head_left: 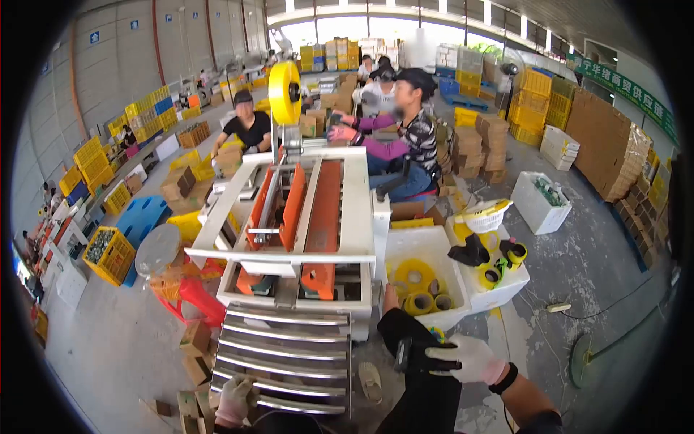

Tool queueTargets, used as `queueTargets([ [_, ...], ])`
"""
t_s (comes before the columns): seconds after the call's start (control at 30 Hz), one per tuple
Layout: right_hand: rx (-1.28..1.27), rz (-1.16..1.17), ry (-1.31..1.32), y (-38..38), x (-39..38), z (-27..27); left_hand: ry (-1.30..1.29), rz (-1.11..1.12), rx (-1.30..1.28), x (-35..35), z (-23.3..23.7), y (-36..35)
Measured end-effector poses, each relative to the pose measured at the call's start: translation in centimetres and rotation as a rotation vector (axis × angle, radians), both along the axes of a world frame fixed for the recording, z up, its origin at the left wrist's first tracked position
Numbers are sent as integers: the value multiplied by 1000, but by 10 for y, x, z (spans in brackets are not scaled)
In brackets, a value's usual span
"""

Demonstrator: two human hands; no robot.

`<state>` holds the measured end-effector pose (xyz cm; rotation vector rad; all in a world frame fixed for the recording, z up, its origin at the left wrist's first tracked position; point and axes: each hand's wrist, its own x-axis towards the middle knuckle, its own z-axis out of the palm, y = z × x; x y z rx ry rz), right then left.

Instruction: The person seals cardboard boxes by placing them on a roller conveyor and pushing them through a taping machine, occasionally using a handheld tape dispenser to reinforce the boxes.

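My left hand (235, 399), in a pale work glove, rests at the near left corner of the roller conveyor (282, 356), fingers curled. What its fingers hold, if anything, is hidden. My right hand (466, 359), in a white glove with a black wristband, lies over my right thigh. Its fingers wrap a small black boxy device (417, 355), whose exact kind I cannot make out. The metal rollers lead up to a white carton-sealing machine (359, 217) with orange side plates and a large yellow tape roll (283, 92) on top.
A white foam box (463, 278) with yellow tape rolls stands right of the machine. A person in pink gloves (343, 132) works at its far end; another person (246, 126) sits behind left. A red stool (199, 300) and cartons (195, 338) stand left. Cables cross the floor at right.
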<state>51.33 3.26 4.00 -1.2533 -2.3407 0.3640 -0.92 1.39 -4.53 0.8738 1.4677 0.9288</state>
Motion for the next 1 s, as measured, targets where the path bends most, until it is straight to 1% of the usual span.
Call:
queueTargets([
  [0.03,-16,-41,31,4,-9,2,-178,14,2,18,-2,4],
  [0.07,-42,-64,53,7,-21,9,-252,54,76,46,6,7],
  [0.1,-30,-64,113,11,-29,4,-384,-7,-19,64,16,14],
  [0.13,-75,-38,196,13,-30,-3,-454,-44,-62,82,19,25],
  [0.2,-157,18,335,15,-41,-3,-631,-196,-87,111,22,34],
  [0.27,-168,94,345,17,-51,-3,-746,-346,-131,136,31,34],
  [0.33,-155,166,338,12,-59,-7,-817,-434,-164,149,31,33],
  [0.37,-168,125,348,9,-66,-8,-847,-427,-158,152,37,31],
  [0.47,-111,148,210,7,-84,3,-732,-508,-105,155,42,26],
  [0.5,-106,168,195,7,-87,4,-755,-529,-147,155,33,27],
  [0.53,-86,175,159,8,-94,10,-771,-513,-119,154,23,23],
  [0.6,-84,199,90,10,-103,10,-855,-381,-64,156,14,14],
  [0.67,-133,230,47,18,-113,10,-797,-259,-132,151,9,17],
  [0.73,-77,267,-4,27,-127,11,-460,-139,-74,148,17,17],
  [0.83,-8,337,-10,47,-154,20,-288,-71,161,112,30,35],
  [0.87,25,318,-41,53,-154,24,-546,139,298,73,30,53],
  [0.9,54,296,-71,59,-145,29,-381,382,402,16,42,75],
  [0.93,91,273,-104,70,-135,31,-249,483,521,-47,66,89],
  [0.97,206,241,-30,83,-121,22,44,539,572,-71,106,90],
  [1.0,198,133,-72,87,-114,19,57,545,499,-85,122,97],
])
